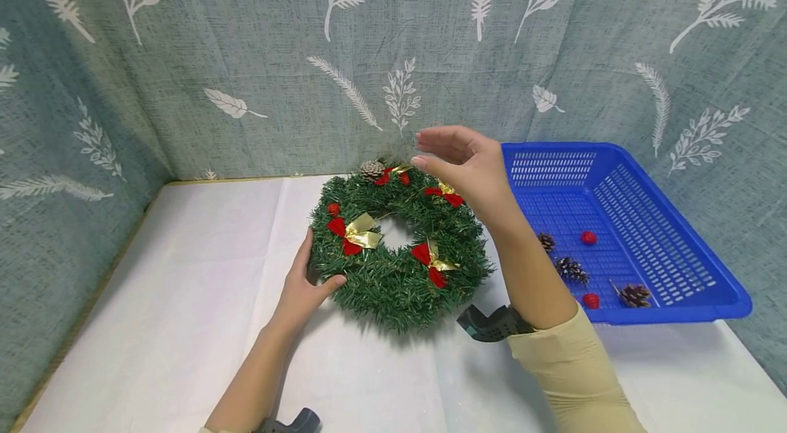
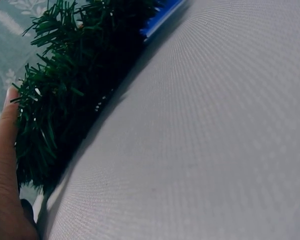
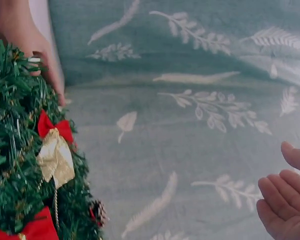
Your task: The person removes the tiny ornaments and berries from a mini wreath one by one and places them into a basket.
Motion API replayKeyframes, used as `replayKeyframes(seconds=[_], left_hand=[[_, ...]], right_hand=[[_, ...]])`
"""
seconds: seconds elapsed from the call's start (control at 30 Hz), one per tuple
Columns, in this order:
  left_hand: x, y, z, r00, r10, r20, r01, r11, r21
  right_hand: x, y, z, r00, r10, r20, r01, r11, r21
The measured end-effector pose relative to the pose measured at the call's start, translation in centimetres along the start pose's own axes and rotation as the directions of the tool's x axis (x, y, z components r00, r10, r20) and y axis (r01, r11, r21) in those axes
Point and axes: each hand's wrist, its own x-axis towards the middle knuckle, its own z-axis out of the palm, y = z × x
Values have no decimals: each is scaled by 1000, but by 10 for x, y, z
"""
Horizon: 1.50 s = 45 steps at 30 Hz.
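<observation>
Steadying wreath (image 1: 393, 283) flat on desk (image 1: 215, 248) | left hand (image 1: 304, 291): fingers wide against its outer edge, presumably to stop sliding | right hand (image 1: 475, 168): empty, fingers parted, held up | basket (image 1: 652, 228) right, likely for easy reach

Grey-green cloth (image 1: 270, 30) hangs behind the white table (image 1: 203, 248) and down its left and right sides, printed with pale leaves (image 1: 229, 103). A thin yellowish edge (image 1: 233, 179) lines the table's far left. Lighting is soft.
</observation>
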Motion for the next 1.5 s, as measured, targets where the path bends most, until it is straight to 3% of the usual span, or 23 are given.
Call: replayKeyframes(seconds=[0.3, 0.4, 0.43, 0.47, 0.5, 0.63, 0.67, 0.7, 0.73, 0.77, 1.27, 1.5], left_hand=[[1, 1, 1, 1000, -4, 9, 4, 1000, -7], [-1, 13, -1, 1000, -24, 19, 24, 1000, -4], [-3, 20, -2, 999, -30, 22, 30, 1000, -7], [-2, 20, -3, 999, -35, 25, 35, 999, -8], [-2, 19, -3, 999, -31, 24, 32, 999, -8], [2, 7, -1, 1000, -3, 8, 3, 1000, 2], [4, 1, -1, 1000, 5, 4, -5, 1000, 5], [4, 1, -1, 1000, 12, -1, -12, 1000, 5], [4, 2, -1, 1000, 12, -3, -12, 1000, 4], [4, 2, -1, 1000, 11, -3, -11, 1000, 3], [2, 2, 2, 1000, -3, 9, 3, 1000, -5], [0, -1, 0, 1000, -6, 10, 6, 1000, -3]], right_hand=[[28, 10, 25, 997, -45, 62, 37, 993, 116], [39, 14, 32, 995, -29, 96, 16, 991, 135], [50, 35, 32, 991, -51, 120, 33, 989, 147], [53, 37, 34, 990, -53, 134, 33, 988, 150], [66, 59, 35, 987, -55, 148, 32, 987, 157], [76, 64, 45, 984, -55, 167, 25, 984, 177], [70, 47, 49, 987, -23, 156, -4, 985, 172], [73, 48, 52, 987, -8, 159, -19, 985, 173], [66, 28, 56, 987, 3, 159, -30, 985, 168], [68, 30, 59, 986, 20, 166, -48, 985, 168], [80, 84, 90, 948, 175, 266, -213, 970, 118], [84, 108, 103, 898, 267, 349, -295, 955, 27]])
